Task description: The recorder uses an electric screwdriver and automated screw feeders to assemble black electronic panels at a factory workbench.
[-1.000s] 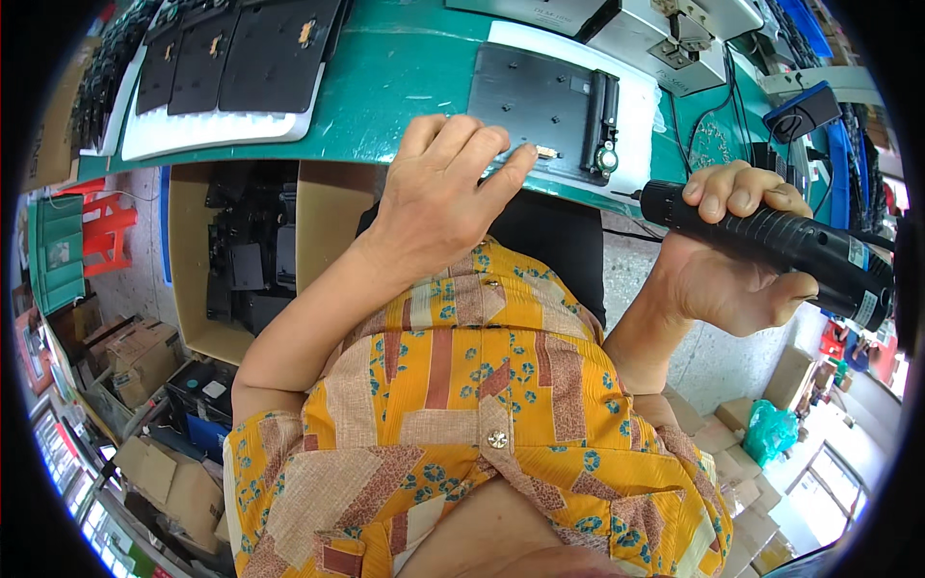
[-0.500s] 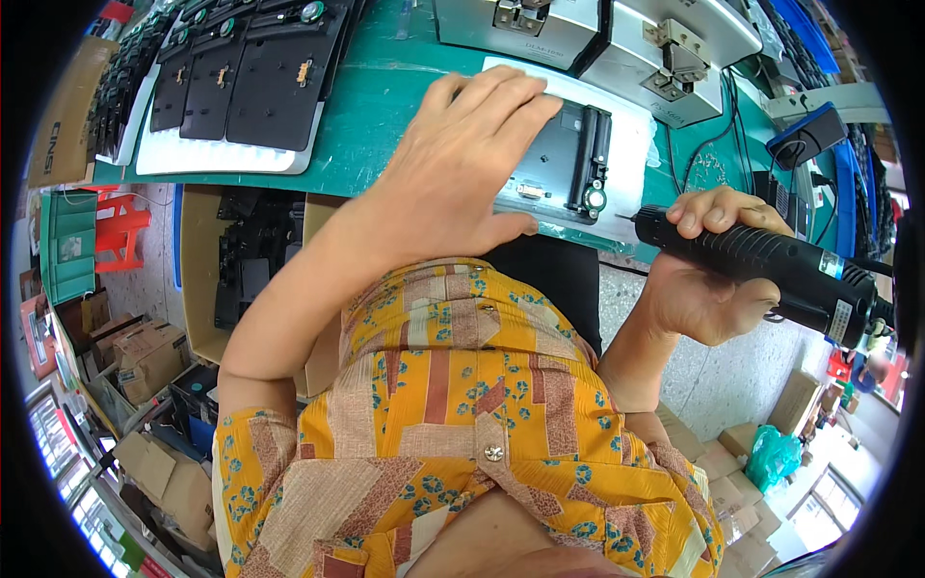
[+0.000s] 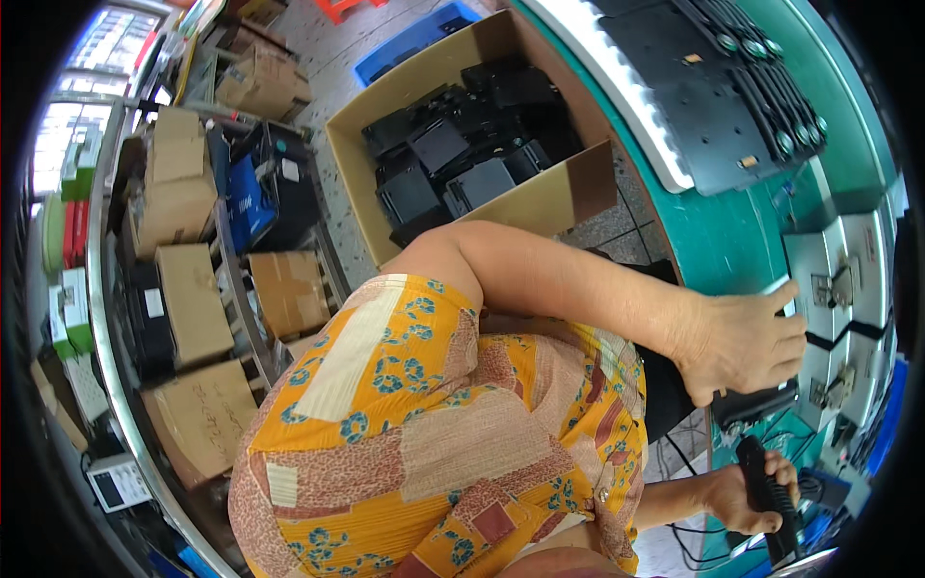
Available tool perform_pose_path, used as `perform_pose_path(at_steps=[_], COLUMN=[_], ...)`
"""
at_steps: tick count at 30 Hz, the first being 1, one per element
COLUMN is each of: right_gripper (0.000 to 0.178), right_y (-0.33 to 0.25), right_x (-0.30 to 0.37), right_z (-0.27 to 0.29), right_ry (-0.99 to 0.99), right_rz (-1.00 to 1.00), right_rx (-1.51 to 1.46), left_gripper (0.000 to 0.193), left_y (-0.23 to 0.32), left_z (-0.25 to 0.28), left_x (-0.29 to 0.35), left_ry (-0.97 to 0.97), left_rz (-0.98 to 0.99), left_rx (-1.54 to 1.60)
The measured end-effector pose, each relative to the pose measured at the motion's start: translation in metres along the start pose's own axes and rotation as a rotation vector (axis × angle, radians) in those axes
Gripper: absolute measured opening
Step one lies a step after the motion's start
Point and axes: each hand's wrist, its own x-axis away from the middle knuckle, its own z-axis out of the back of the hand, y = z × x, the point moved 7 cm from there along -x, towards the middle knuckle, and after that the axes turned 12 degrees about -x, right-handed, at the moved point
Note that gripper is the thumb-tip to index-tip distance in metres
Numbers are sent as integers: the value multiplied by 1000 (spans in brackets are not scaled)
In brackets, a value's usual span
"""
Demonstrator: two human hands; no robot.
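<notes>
At the right side, my left hand (image 3: 740,345) is above the green bench, palm down with its fingers apart. Just under and beside it a black plastic panel (image 3: 756,405) shows in part; the hand covers the rest. Nearer the lower right, my right hand (image 3: 737,499) is closed around a black electric screwdriver (image 3: 766,486), held below the panel in the picture. The screwdriver's far end runs out toward the rim.
A stack of black panels (image 3: 708,116) lies on a white tray along the green bench (image 3: 732,231). Silver metal boxes (image 3: 819,260) stand beyond. Left of the bench, an open carton (image 3: 356,183) holds black parts. Brown cartons (image 3: 202,414) fill a metal rack.
The view has swung to the left, so bench and hands now sit at the right. The carton and rack have come into fuller view. The screwdriver stays in my right hand.
</notes>
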Motion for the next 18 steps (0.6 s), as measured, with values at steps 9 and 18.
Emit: perform_pose_path(at_steps=[9,18], right_gripper=[65,57], right_y=[0,1], right_x=[-2,-10], right_z=[-11,-23], right_ry=[-38,0], right_rz=[60,-5], right_rx=[129,184], left_gripper=[93,72], left_y=[-29,-153], left_z=[70,150], left_x=[91,381], left_ry=[226,300], left_rz=[282,1433], left_rx=[553,698])
